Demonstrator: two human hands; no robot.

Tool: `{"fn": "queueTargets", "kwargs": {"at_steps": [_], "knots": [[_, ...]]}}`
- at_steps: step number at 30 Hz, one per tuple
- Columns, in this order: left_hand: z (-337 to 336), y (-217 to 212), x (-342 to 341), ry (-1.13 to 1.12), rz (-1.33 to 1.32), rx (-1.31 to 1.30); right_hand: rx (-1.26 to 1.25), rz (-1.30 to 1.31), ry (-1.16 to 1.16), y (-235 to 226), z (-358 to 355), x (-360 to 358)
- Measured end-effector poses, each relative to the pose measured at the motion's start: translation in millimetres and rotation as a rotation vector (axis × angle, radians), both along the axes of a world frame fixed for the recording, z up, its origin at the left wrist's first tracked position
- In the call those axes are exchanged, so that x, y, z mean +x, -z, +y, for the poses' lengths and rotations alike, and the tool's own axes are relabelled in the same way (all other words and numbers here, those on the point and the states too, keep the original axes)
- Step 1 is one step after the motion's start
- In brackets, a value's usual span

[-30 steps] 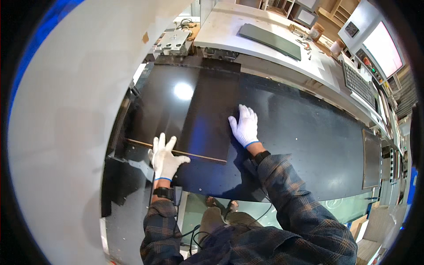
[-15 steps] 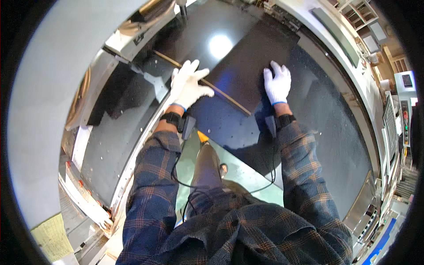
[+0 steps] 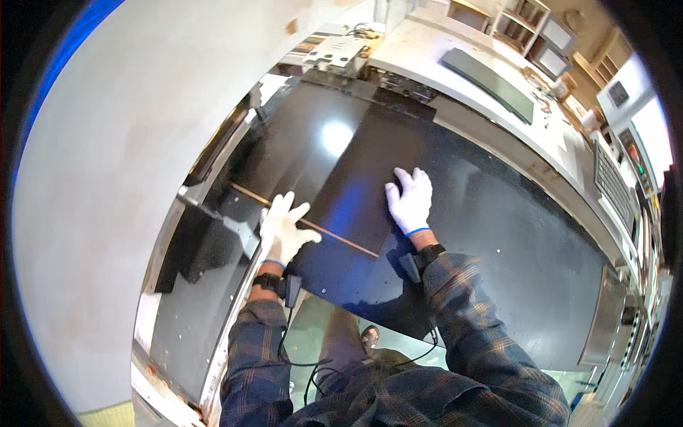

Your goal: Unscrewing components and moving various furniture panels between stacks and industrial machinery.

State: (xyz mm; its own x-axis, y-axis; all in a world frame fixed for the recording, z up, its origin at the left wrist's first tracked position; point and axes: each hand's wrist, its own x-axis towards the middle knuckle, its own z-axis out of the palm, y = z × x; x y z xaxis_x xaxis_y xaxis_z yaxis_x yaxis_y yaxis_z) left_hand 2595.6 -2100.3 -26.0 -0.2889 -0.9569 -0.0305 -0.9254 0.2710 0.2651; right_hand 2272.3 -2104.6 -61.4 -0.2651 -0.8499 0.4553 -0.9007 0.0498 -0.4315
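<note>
A dark, flat panel point(image 3: 359, 188) with a thin light-brown near edge lies on the black tabletop point(image 3: 491, 277). Its glossy surface shows a lighter left part and a darker right part; I cannot tell whether these are two boards. My left hand point(image 3: 283, 233), in a white knit glove, rests at the brown near edge with fingers spread. At the panel's right side is my right hand point(image 3: 411, 203), gloved too, its fingers apart and its palm turned down. It appears to touch the edge there. Neither hand wraps round anything.
A grey metal bracket point(image 3: 243, 233) stands left of my left hand, beside a long pale rail point(image 3: 231, 341). A large white machine housing point(image 3: 92, 213) fills the left. Beyond the table, a white counter point(image 3: 420, 46) carries a dark slab point(image 3: 489, 84) and a keyboard point(image 3: 613, 181).
My view has swung, so the panel and both hands sit lower in the picture. My right hand is closer to my left hand and against the panel's right side.
</note>
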Motion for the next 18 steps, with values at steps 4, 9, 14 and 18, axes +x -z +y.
{"fn": "queueTargets", "kwargs": {"at_steps": [4,9,14,18], "knots": [[-1.6,5.4,0.6,0.002,0.081,-0.063,-0.025,-0.025,-0.002,-3.4,1.0,1.8],[0.2,5.9,2.5,0.057,0.143,-0.187,-0.089,-0.033,0.004,-16.3,3.3,6.3],[4.8,-4.4,-9.1,0.180,0.296,-0.224,-0.121,-0.001,-0.008,-34.6,14.9,-13.0],[17.0,-30.9,-19.2,0.106,0.643,0.170,0.136,-0.130,-0.226,-49.1,44.3,-49.4]]}}
